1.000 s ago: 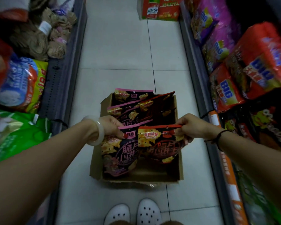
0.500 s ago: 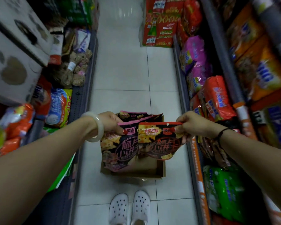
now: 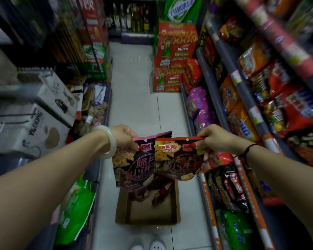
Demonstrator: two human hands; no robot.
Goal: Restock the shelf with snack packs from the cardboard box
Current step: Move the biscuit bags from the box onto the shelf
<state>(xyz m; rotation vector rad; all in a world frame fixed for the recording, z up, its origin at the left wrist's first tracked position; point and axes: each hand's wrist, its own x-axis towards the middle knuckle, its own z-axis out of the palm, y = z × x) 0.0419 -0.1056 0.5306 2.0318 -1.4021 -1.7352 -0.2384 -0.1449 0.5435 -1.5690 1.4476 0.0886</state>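
Observation:
My left hand (image 3: pixel 124 137) pinches the top edge of a dark snack pack with a pink top band (image 3: pixel 134 165). My right hand (image 3: pixel 214 138) pinches the top edge of a dark snack pack with a red top band (image 3: pixel 177 159), which overlaps the pink one. Both packs hang at waist height over the open cardboard box (image 3: pixel 176 204) on the floor. A few more packs (image 3: pixel 159 193) lie at the box's far end; its near half shows bare cardboard. The snack shelf (image 3: pixel 222 112) runs along my right, beside my right hand.
Shelves line both sides of a narrow tiled aisle (image 3: pixel 134 98). Red drink cartons (image 3: pixel 173 56) are stacked at the far right of the aisle. White appliance boxes (image 3: pixel 34 127) and green bags (image 3: pixel 74 212) fill the left shelf. My white shoes (image 3: pixel 148 246) stand just behind the box.
Both hands have lifted the two packs up out of the box. My view has tilted up, so the box looks smaller and lower and more of the aisle and shelves shows.

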